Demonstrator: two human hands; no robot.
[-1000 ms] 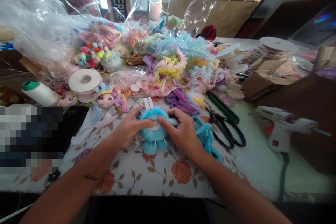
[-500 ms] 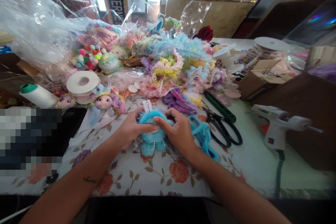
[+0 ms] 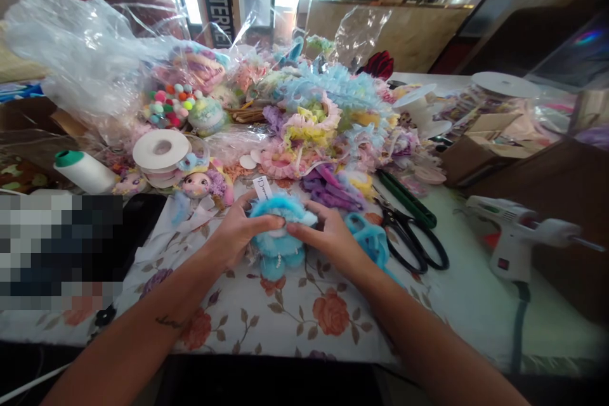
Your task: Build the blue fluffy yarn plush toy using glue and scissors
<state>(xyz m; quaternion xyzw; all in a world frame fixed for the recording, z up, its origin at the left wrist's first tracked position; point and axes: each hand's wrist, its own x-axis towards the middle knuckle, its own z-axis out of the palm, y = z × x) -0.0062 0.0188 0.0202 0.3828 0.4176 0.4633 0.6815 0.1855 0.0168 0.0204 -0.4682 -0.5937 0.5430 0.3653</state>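
A fluffy blue plush doll [image 3: 278,244] with bead strings on its front is held just over the flowered tablecloth. My left hand [image 3: 236,231] grips its left side, the thumb pressed to the middle of its front. On the other side my right hand [image 3: 329,235] holds it, thumb also pressed to the front and fingers behind. A white printed tag [image 3: 262,188] sticks up from the doll's top. The doll's back is hidden. Blue fuzzy strips [image 3: 368,235] lie to the right of my right hand.
Black scissors [image 3: 412,231] and a green-handled cutter [image 3: 408,198] lie at right, near a white glue gun [image 3: 516,235]. Ruffled trims [image 3: 323,120], a white ribbon spool [image 3: 160,151], a thread cone [image 3: 85,171] and plastic bags [image 3: 95,57] crowd the back. A cardboard box [image 3: 490,146] stands right.
My right thumb has slid down from the doll's upper front to its middle, leaving more of the blue fluff on top showing. The whole view has shifted slightly.
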